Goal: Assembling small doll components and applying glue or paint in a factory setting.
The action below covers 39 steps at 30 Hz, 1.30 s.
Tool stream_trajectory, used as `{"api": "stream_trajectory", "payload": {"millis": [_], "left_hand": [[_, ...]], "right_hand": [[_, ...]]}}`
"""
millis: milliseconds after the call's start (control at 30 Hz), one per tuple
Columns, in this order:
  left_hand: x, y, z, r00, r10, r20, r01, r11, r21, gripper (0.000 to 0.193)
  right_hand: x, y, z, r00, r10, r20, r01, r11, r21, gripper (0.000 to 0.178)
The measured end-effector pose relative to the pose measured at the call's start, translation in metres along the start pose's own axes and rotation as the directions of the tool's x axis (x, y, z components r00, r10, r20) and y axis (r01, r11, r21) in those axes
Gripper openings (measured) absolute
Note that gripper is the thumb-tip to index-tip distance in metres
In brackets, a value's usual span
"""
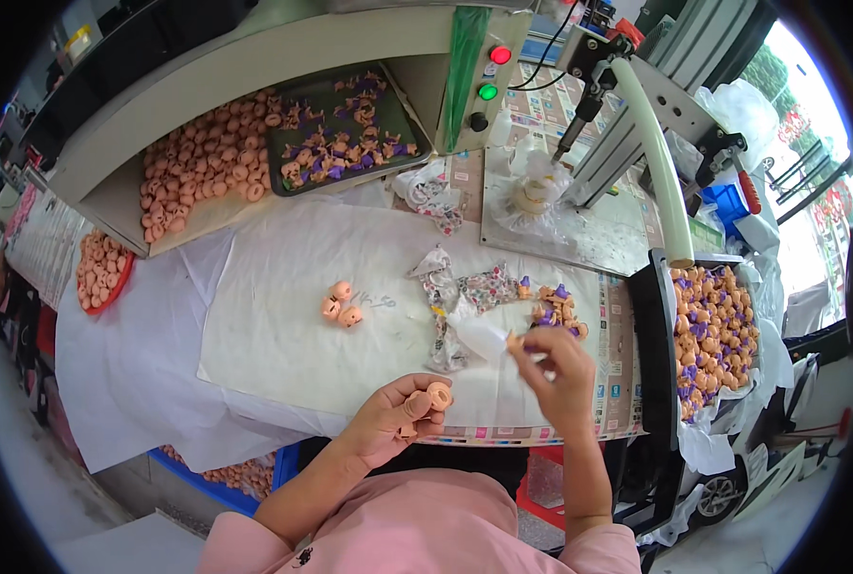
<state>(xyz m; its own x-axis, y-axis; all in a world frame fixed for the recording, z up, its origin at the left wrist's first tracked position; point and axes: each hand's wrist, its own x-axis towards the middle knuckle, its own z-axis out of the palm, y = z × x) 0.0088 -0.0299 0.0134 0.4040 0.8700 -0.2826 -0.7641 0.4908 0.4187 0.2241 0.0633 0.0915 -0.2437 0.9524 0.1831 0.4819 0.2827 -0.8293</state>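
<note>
My left hand (388,416) is closed around a small peach doll head (440,395), its round opening showing, and at least one more peach piece is between the fingers. My right hand (558,371), off to the right, pinches a small tan piece (513,342); it is blurred, so its kind is unclear. Behind that hand lies a small pile of doll bodies (557,311) in peach and purple. Next to it spreads a crumpled floral cloth (436,287) with a white patch. Three loose doll heads (340,304) rest on the white table cover (273,287).
Many doll heads (207,153) and a dark tray (302,182) of doll bodies fill the shelf at the back left. A red bowl (111,297) of heads stands far left. A press machine (589,96) rises behind; a black bin (664,335) of assembled dolls stands right.
</note>
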Motion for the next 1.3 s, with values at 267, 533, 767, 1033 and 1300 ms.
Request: {"api": "stream_trajectory", "payload": {"millis": [267, 533, 767, 1033, 1300], "left_hand": [[0.009, -0.005, 0.003, 1.0, -0.014, -0.026, 0.017, 0.994, 0.106, 0.038], [0.009, -0.001, 0.001, 0.997, 0.01, -0.073, 0.008, 0.97, 0.244, 0.033], [0.009, 0.003, -0.001, 0.997, -0.076, -0.03, 0.08, 0.977, 0.197, 0.027], [0.004, 0.009, -0.001, 0.992, -0.12, -0.028, 0.122, 0.989, 0.088, 0.023], [-0.011, 0.008, 0.014, 0.998, -0.06, -0.019, 0.061, 0.996, 0.061, 0.021]], "right_hand": [[-0.038, -0.009, 0.019, 0.966, -0.189, 0.179, 0.158, 0.972, 0.173, 0.028], [-0.033, -0.009, 0.019, 0.92, -0.304, 0.248, 0.29, 0.953, 0.092, 0.028], [-0.031, 0.006, 0.021, 0.892, -0.356, 0.278, 0.317, 0.932, 0.175, 0.025], [0.033, -0.007, -0.003, 0.688, -0.629, 0.363, 0.641, 0.76, 0.102, 0.015], [0.201, -0.13, -0.102, 0.345, -0.92, -0.187, 0.672, 0.381, -0.635, 0.025]]}}
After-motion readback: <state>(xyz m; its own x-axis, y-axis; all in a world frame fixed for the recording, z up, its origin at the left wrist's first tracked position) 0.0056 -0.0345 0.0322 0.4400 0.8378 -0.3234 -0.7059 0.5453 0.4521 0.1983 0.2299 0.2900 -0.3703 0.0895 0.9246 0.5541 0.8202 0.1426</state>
